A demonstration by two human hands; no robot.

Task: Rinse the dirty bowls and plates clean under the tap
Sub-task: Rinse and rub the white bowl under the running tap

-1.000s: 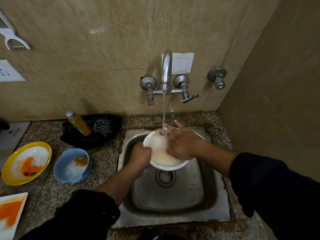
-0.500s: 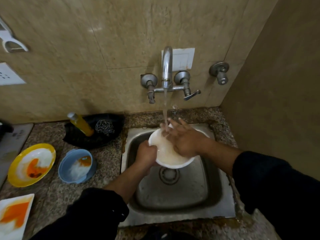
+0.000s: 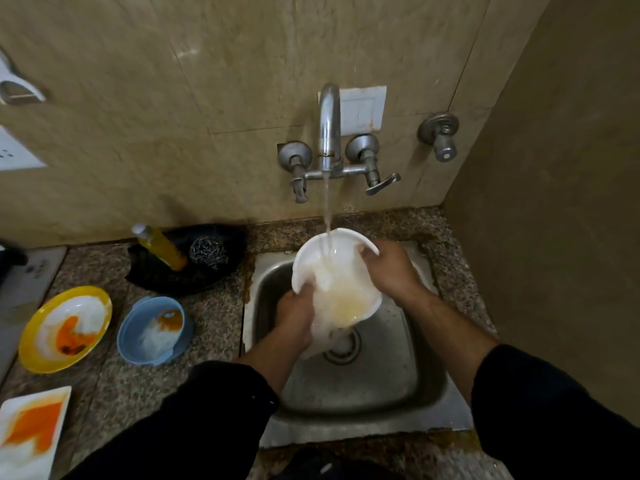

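Note:
I hold a white bowl (image 3: 341, 289) tilted over the steel sink (image 3: 398, 386), under the running tap (image 3: 328, 133). Water streams into the bowl, and yellowish water pools in its low side and spills over the near rim. My left hand (image 3: 294, 318) grips the bowl's lower left rim. At the upper right rim, my right hand (image 3: 389, 268) grips the edge with curled fingers. On the counter to the left wait a stained yellow plate (image 3: 64, 329), a blue bowl (image 3: 154, 330) with orange residue, and a white square plate (image 3: 29, 431) smeared orange.
A black tray (image 3: 166, 275) behind the blue bowl holds a yellow soap bottle (image 3: 161, 247) and a steel scrubber (image 3: 207, 252). A side wall stands close on the right. A separate wall valve (image 3: 440, 135) sits right of the tap.
My right hand has left the inside of the bowl and now grips its upper right rim. The bowl has tilted and water pours out over its near edge.

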